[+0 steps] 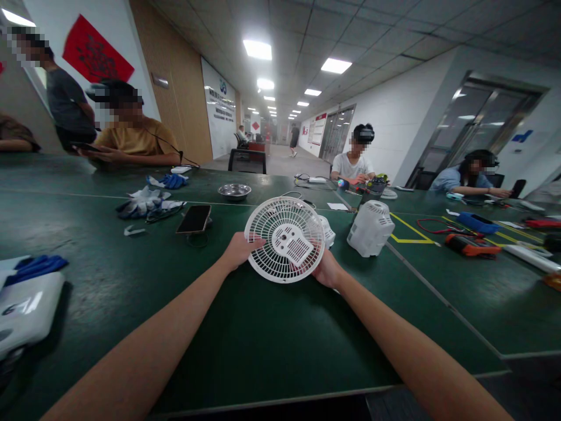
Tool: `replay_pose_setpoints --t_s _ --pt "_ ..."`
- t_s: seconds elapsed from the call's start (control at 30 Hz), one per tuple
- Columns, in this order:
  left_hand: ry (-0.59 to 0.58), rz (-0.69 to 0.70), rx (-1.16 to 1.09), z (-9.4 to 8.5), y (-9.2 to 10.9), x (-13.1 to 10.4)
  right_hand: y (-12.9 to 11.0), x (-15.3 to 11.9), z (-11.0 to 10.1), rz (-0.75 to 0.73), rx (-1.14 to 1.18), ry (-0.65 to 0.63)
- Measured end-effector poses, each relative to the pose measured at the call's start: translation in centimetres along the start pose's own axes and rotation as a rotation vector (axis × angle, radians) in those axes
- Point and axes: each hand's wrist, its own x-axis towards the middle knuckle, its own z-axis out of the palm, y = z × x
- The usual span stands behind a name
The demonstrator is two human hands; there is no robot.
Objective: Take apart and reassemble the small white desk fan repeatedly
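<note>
Both my hands hold up a round white fan grille (263,263) above the green table, tilted so its slotted centre faces me. My left hand (240,251) grips the left rim, with the thumb over the front. On the right side, my right hand (326,268) is closed on the rim, its fingers partly hidden behind the slats. Just behind the grille a white plastic part (327,231) shows in part, along with a thin cable. A white plastic housing (371,229) with vent slots stands to the right, apart from my hands.
Left of the grille lie a phone (194,219), gloves (144,202) and a metal bowl (234,192). A white device (30,310) sits at the near left. To the right are an orange multimeter (471,245) and a blue case (477,222). Several people sit around the table.
</note>
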Motion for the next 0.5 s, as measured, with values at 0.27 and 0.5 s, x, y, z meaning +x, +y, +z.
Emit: replay_pose_setpoints --t_s 0.27,0.5 --pt "0.063 0.054 -0.125 -0.2 0.1 0.2 -0.8 -0.4 1.3 -0.254 0.095 0.185" --pt "-0.059 -0.148 -0.511 -1.1 -0.3 0.9 -1.5 -1.4 -0.4 -0.526 -0.428 0.244"
